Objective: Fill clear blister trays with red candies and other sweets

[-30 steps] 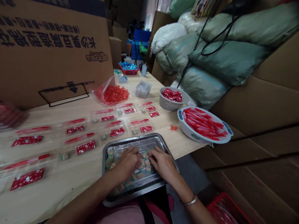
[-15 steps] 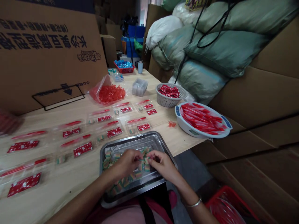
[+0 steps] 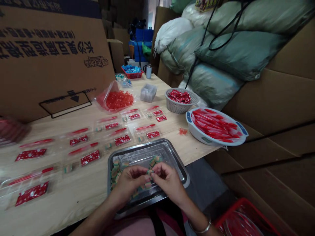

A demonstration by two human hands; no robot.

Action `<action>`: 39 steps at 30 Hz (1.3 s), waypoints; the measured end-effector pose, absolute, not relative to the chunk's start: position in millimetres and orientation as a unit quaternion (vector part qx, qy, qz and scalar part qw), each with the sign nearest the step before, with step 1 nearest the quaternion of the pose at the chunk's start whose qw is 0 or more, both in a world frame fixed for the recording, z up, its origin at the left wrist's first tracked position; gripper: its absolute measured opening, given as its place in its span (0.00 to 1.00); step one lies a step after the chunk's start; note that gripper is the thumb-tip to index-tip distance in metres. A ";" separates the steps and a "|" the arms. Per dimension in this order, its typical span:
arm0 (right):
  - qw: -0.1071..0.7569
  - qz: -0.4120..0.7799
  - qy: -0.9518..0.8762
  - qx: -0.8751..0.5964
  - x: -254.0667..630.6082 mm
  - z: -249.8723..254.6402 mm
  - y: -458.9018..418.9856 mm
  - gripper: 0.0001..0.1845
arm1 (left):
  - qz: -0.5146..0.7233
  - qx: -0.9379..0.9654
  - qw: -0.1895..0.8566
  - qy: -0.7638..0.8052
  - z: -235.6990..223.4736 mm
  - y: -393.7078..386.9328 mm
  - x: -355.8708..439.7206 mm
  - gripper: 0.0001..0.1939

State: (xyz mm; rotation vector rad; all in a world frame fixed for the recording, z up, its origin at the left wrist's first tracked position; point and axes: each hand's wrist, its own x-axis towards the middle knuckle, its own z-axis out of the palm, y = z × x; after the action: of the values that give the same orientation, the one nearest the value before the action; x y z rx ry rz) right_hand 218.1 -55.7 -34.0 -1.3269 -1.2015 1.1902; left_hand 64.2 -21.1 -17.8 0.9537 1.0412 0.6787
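Observation:
Over a metal tray (image 3: 176, 154) my two hands meet, fingertips pinched together. My left hand (image 3: 130, 183) and my right hand (image 3: 167, 178) both grip one small green-and-tan layered cube (image 3: 150, 171), partly hidden by the fingers. More such cubes (image 3: 115, 170) lie in the tray, bunched at its left, and a few cubes (image 3: 155, 160) sit just beyond my fingers. Left of and behind the tray, clear plastic trays (image 3: 108, 136) stand in rows, many with a red knife-like stick (image 3: 83, 148) and a red dotted packet (image 3: 90, 157); some also hold a cube (image 3: 68, 168).
A white basin (image 3: 194, 132) of wrapped red sticks stands at right, behind it a grey basket (image 3: 176, 106) of red packets. Farther back are a bag of orange-red pieces (image 3: 119, 100) and clear boxes (image 3: 148, 92). A large carton (image 3: 54, 72) borders the left, a red crate (image 3: 221, 216) lower right.
My hands have come together, from slightly apart among the cubes to a shared pinch on one cube. The view has shifted slightly.

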 end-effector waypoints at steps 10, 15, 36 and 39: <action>0.283 0.249 -0.661 -0.649 240.6 -35.9 -46.8 0.05 | 0.355 0.413 0.674 0.500 -22.0 -18.5 54.4 0.16; 0.282 0.279 -0.669 -0.629 233.8 -35.6 -48.6 0.06 | 0.345 0.439 0.659 0.504 -23.8 -19.3 51.4 0.12; 0.213 0.255 -0.751 -0.571 221.6 -27.0 -53.4 0.08 | 0.391 0.437 0.638 0.499 -27.1 -20.2 47.0 0.20; 0.196 0.244 -0.762 -0.567 218.4 -25.1 -57.6 0.09 | 0.386 0.449 0.638 0.493 -27.0 -19.7 43.4 0.18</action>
State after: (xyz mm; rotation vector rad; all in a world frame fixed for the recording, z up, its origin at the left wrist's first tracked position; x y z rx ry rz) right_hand 218.4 -57.6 -25.1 -1.5895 -2.1339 0.6846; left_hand 43.4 -19.7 -27.0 1.0249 1.1244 0.8822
